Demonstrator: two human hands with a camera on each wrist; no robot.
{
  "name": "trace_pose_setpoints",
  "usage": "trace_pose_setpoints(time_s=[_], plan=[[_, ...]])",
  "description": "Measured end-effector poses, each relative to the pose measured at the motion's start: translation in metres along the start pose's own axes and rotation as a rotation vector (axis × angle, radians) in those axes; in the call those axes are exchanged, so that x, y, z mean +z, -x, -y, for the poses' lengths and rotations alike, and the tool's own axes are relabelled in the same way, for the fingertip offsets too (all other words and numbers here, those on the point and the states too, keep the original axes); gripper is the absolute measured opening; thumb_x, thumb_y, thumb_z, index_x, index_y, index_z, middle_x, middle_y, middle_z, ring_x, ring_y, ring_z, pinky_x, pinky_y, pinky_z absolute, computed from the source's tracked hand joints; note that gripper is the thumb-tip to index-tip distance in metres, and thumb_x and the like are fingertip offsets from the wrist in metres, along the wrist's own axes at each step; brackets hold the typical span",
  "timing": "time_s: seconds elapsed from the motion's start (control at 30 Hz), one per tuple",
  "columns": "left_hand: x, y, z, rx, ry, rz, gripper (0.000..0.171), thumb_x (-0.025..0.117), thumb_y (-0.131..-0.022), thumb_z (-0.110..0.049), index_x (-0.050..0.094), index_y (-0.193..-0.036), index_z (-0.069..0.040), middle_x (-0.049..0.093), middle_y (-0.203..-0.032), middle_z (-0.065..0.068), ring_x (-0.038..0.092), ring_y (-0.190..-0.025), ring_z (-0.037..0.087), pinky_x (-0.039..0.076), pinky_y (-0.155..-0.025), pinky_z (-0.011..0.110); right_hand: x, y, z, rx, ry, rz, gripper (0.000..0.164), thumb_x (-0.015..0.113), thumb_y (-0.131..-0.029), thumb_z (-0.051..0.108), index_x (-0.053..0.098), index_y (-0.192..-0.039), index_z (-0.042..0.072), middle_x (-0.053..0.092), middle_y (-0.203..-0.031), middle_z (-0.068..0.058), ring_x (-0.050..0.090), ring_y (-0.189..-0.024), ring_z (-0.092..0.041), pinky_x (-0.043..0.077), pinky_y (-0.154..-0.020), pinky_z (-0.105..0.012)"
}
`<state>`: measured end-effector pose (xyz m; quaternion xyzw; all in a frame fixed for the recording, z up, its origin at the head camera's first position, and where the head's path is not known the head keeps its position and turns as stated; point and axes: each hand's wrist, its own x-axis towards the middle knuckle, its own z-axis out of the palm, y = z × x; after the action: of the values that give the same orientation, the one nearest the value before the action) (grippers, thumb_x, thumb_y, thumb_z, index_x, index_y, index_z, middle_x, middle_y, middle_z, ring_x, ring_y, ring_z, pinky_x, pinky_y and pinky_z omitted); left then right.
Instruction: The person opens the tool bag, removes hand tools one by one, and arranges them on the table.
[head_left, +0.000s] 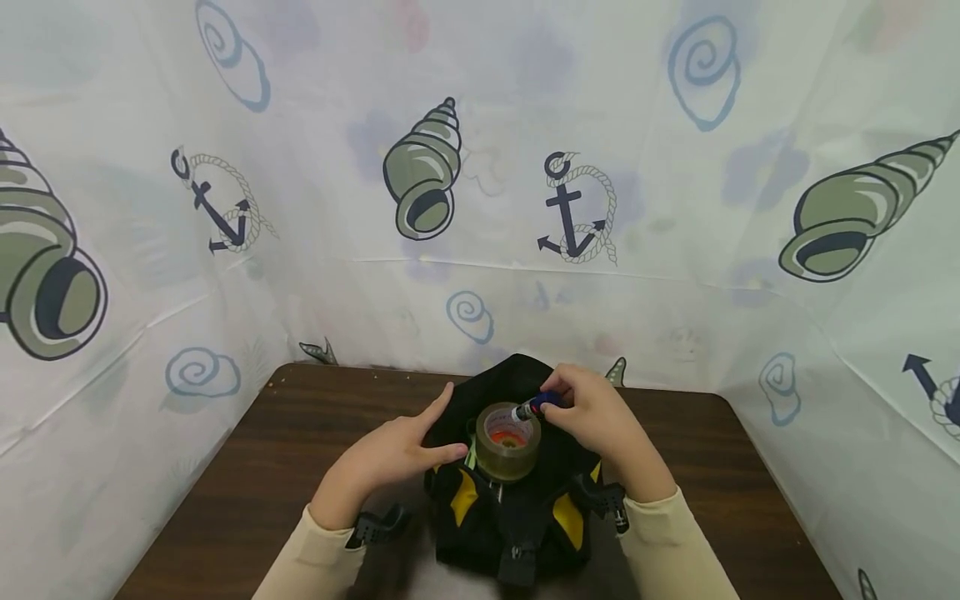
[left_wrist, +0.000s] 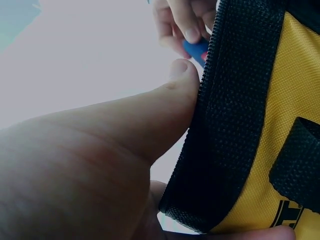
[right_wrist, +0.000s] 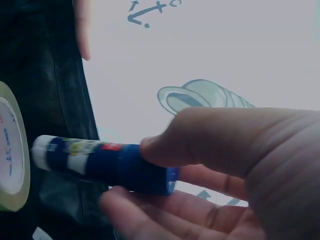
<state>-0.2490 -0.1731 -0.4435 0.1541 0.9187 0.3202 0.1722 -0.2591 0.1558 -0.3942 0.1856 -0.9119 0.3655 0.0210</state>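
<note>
A black and yellow tool bag [head_left: 517, 533] stands open on the table, a roll of clear brown packing tape [head_left: 507, 442] in its mouth. My right hand [head_left: 600, 412] pinches a blue glue stick [right_wrist: 100, 157] between thumb and fingers, its white end pointing toward the tape roll. In the head view that white end overlaps the roll's rim. At the bag's left side rests my left hand [head_left: 393, 458], fingers extended and thumb reaching over the opening. The left wrist view shows this thumb along the zippered edge [left_wrist: 210, 100], a fingertip against the yellow side.
Brown wood-look table [head_left: 337, 400] lies under the bag. A white curtain [head_left: 495, 308] printed with shells and anchors surrounds it at the back and sides. Black straps and buckles [head_left: 521, 542] hang at the bag's front. Something light green [head_left: 471, 454] shows beside the tape roll.
</note>
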Motion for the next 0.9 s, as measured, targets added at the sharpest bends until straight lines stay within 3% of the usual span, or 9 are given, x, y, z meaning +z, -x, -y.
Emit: trace_pose_setpoints(time_s=[0.17,0.33,0.53,0.67,0.77,0.9], plan=[[-0.002,-0.003,-0.002,0.002,-0.002,-0.006,0.100,0.062,-0.097,-0.079,-0.005,-0.169,-0.057,0.077,-0.086,-0.010,0.074,-0.100,0.012,0.053,-0.110,0.062,-0.010,0.015,-0.006,-0.024,-0.016,-0.131,0.017,0.080,-0.098,0.010,0.074,-0.114,0.011,0.073,-0.112,-0.007,0.075,-0.096,-0.018,0.066,-0.086,-0.038],[-0.004,-0.004,-0.005,0.001,-0.008,-0.004,0.102,0.061,-0.096,-0.081,-0.004,-0.170,-0.055,0.078,-0.086,-0.006,0.075,-0.102,0.016,0.053,-0.110,0.062,-0.013,0.027,-0.018,-0.107,-0.012,-0.309,0.021,0.084,-0.095,0.006,0.074,-0.112,0.011,0.070,-0.109,-0.007,0.076,-0.089,-0.016,0.063,-0.078,-0.023],[-0.003,-0.005,-0.007,-0.004,0.007,-0.004,0.100,0.062,-0.097,-0.079,-0.004,-0.169,-0.057,0.078,-0.086,-0.006,0.075,-0.101,0.018,0.053,-0.110,0.062,-0.019,0.039,-0.035,-0.165,0.024,-0.498,0.025,0.090,-0.089,0.003,0.075,-0.109,0.009,0.070,-0.105,-0.004,0.073,-0.089,-0.012,0.057,-0.079,-0.007],[-0.001,-0.005,-0.007,-0.018,0.006,-0.017,0.099,0.063,-0.096,-0.080,-0.001,-0.169,-0.058,0.080,-0.104,-0.006,0.073,-0.125,0.026,0.050,-0.114,0.065,-0.023,0.046,-0.047,-0.215,-0.001,-0.572,0.029,0.092,-0.083,-0.004,0.077,-0.106,0.005,0.070,-0.102,-0.004,0.071,-0.089,-0.005,0.056,-0.081,-0.006],[0.000,-0.004,-0.007,-0.030,0.010,-0.027,0.099,0.064,-0.095,-0.080,0.001,-0.169,-0.059,0.079,-0.118,-0.002,0.069,-0.133,0.032,0.050,-0.113,0.066,-0.027,0.048,-0.057,-0.266,0.009,-0.610,0.029,0.093,-0.082,-0.006,0.078,-0.105,0.004,0.070,-0.102,-0.004,0.069,-0.090,-0.001,0.055,-0.084,-0.005],[0.002,-0.004,-0.006,-0.024,0.022,-0.012,0.100,0.064,-0.097,-0.078,-0.001,-0.169,-0.057,0.081,-0.107,-0.003,0.074,-0.123,0.027,0.050,-0.113,0.066,-0.031,0.050,-0.071,-0.309,0.004,-0.655,0.029,0.092,-0.082,-0.007,0.079,-0.107,0.003,0.071,-0.103,-0.006,0.067,-0.092,-0.001,0.054,-0.086,-0.006]])
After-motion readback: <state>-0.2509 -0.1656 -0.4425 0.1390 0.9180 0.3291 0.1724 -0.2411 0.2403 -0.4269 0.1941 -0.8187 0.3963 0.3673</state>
